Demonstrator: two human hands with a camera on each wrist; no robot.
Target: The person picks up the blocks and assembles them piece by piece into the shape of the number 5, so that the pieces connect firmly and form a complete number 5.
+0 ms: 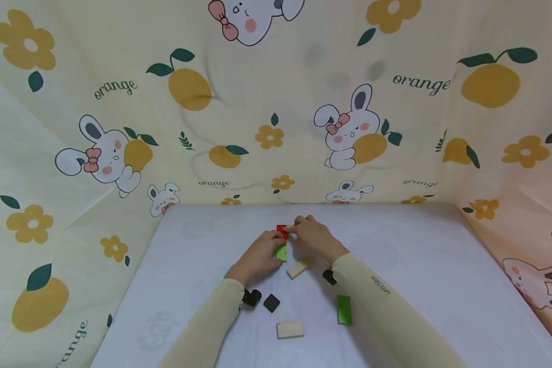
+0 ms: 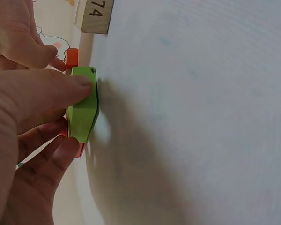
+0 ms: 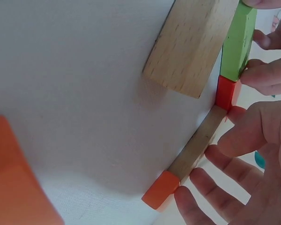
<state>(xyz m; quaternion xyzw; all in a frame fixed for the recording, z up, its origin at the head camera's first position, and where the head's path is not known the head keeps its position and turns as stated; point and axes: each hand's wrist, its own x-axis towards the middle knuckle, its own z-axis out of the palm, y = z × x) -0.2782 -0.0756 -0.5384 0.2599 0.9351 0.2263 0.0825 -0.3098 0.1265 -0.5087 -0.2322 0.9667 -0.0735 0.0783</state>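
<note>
We see the lime block (image 1: 281,253) in the left hand (image 1: 263,253), which pinches it, thumb on one face and fingertips at its end. The red block (image 1: 281,231) touches the lime block's far end. Beyond that, in the right wrist view, we find the wood bar (image 3: 198,140) and then the orange block (image 3: 160,190), joined end to end in a line running from the lime block. The right hand (image 1: 314,237) is loosely spread, its fingertips along the bar and against the orange block; we see no firm grasp. Just right of the lime block and nearer us lies the plank (image 1: 300,267). Well nearer us than the lime block are the dark block (image 1: 272,303), the pale block (image 1: 290,329) and, further right, the dark green block (image 1: 344,309).
</note>
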